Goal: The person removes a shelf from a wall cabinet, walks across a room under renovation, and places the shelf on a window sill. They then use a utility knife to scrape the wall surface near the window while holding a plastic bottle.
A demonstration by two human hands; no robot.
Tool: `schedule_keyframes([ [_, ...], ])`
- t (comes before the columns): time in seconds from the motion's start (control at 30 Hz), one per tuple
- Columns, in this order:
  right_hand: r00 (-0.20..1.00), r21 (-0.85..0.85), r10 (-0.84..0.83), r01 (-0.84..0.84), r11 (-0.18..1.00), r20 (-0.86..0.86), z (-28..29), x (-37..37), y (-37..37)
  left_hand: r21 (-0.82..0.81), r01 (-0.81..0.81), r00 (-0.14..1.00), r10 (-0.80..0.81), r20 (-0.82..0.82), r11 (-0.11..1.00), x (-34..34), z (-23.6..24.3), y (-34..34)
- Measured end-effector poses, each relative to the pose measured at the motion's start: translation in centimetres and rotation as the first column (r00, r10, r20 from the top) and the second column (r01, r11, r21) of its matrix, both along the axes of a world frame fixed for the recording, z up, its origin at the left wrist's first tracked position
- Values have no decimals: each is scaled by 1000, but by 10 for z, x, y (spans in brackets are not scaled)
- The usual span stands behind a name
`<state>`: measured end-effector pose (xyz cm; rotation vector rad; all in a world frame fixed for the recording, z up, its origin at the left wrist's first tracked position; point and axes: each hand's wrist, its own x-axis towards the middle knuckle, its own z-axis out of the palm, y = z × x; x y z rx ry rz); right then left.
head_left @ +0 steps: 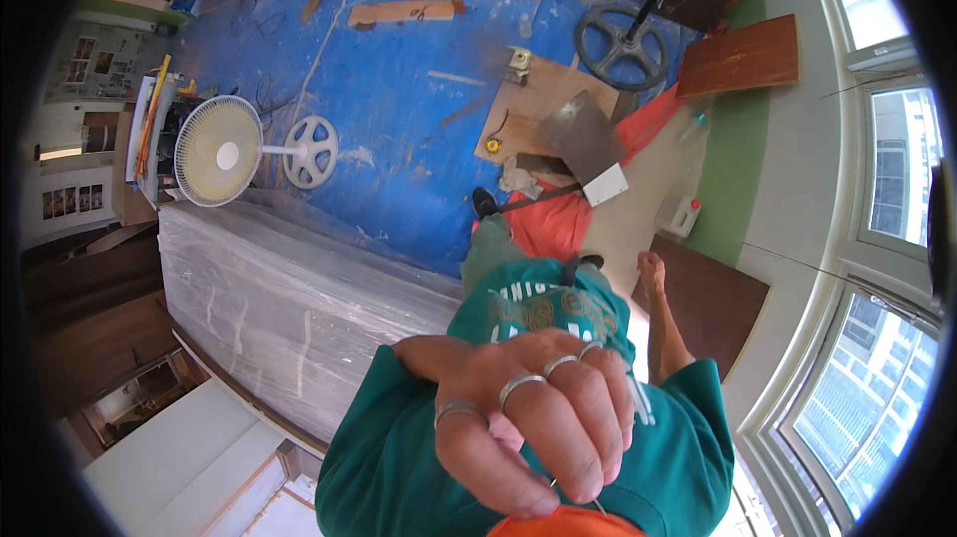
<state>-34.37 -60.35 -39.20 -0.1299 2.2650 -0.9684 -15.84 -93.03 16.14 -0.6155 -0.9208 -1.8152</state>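
I see an orange thing beside my left hand, which pinches a thin cord; my right hand's grip I can't tell.

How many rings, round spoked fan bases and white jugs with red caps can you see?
Rings on the left hand: 4
Spoked fan bases, one white, one dark grey: 2
White jug with a red cap: 1
Total: 7

A white fan stands on blue sheeting
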Motion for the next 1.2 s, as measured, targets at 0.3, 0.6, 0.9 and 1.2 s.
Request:
schedule_keyframes([
  [0.3, 994, -141, 25, -9, 990, 106, 32, 40, -231, 154, -158, 987, 159, 6, 975, 54, 8, -176],
  [0.6, 980, -73, 150, -141, 987, 132, -3, 32, -350, 60, -112, 951, 124, -285, 992, 59, 54, -272],
  [0.9, 911, -128, 397, -383, 915, 110, -57, 23, -483, -110, -139, 920, 87, -381, 984, 38, 54, -387],
  [1.2, 662, 68, 744, -749, 659, 94, -96, -49, -669, -299, -111, 992, 90, -85, 948, -16, 25, -598],
])
